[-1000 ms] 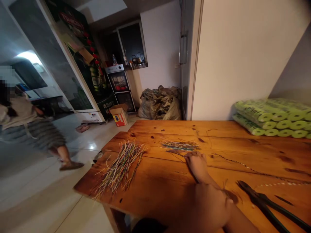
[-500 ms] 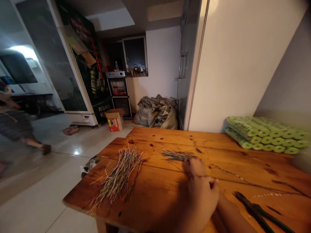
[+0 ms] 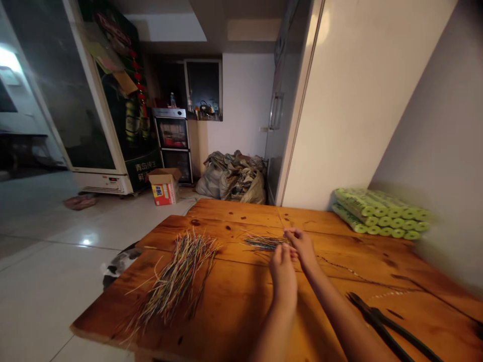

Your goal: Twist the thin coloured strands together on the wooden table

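My right hand (image 3: 303, 247) is closed in a pinch over the table, and a thin wire (image 3: 280, 218) sticks up and away from its fingertips. Just nearer to me, my left hand (image 3: 284, 269) is also pinched, its fingertips close to the right hand's; what lies between them is too small to make out. Behind both hands is a small bundle of dark wires (image 3: 262, 242), partly covered by them. A larger heap of multicoloured wires (image 3: 181, 274) lies to the left. Pliers (image 3: 373, 314) with dark handles rest at the right, jaws pointing away from me.
The wooden table (image 3: 234, 301) also carries a dark twisted strand (image 3: 349, 270) and stacked green rolls (image 3: 381, 213). A black-and-white animal (image 3: 121, 264) is on the floor by the left edge. Beyond stand stuffed sacks (image 3: 234, 178), a cardboard box (image 3: 164, 188) and a glass-door fridge (image 3: 100, 183).
My hands, earlier overlapping and blurred above the small bundle, are now side by side, with a wire standing out from the right fingertips. The view has turned right; a walking person has left it.
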### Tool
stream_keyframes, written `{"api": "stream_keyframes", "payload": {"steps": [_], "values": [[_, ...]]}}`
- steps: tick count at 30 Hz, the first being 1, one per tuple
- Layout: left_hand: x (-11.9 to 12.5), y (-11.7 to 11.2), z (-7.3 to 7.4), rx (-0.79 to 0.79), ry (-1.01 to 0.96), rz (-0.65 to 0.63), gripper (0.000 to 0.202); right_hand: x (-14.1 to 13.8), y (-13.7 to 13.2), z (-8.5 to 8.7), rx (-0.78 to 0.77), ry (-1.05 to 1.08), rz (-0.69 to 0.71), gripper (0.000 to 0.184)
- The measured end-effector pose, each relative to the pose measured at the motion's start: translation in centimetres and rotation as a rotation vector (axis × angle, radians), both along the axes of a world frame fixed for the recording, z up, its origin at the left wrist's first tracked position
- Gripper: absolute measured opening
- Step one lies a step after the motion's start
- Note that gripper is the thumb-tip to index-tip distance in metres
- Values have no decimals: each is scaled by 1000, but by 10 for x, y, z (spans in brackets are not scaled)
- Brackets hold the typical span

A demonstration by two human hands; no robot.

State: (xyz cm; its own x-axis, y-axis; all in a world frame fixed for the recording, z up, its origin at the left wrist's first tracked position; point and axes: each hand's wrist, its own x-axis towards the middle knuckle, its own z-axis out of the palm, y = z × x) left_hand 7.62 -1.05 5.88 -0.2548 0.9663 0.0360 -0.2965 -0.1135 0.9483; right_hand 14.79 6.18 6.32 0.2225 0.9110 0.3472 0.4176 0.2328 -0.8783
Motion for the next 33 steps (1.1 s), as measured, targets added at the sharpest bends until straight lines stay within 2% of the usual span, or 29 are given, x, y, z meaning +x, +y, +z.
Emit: {"api": "stream_keyframes", "payload": {"steps": [2,4,8,11,14,21,28,33], "values": [[-16,5,0,-2,-54,116,27,-10,-16,9,19,86,58,28],[-30,6,3,12,-105,154,27,-20,-34,17,29,161,98,27],[-42,-8,19,31,-236,43,31,-33,-70,27,30,307,152,21],[-43,-23,31,162,-174,3,27,-36,-91,31,50,435,177,17],[-45,-34,37,223,-87,8,21,-37,-105,34,86,399,134,15],[-50,-46,34,206,-22,46,19,-40,-120,30,131,276,90,15],[-36,-68,19,65,-44,116,20,-37,-145,14,-82,695,253,15],[-29,-72,13,43,-81,138,21,-33,-151,10,-91,761,292,16]]}}
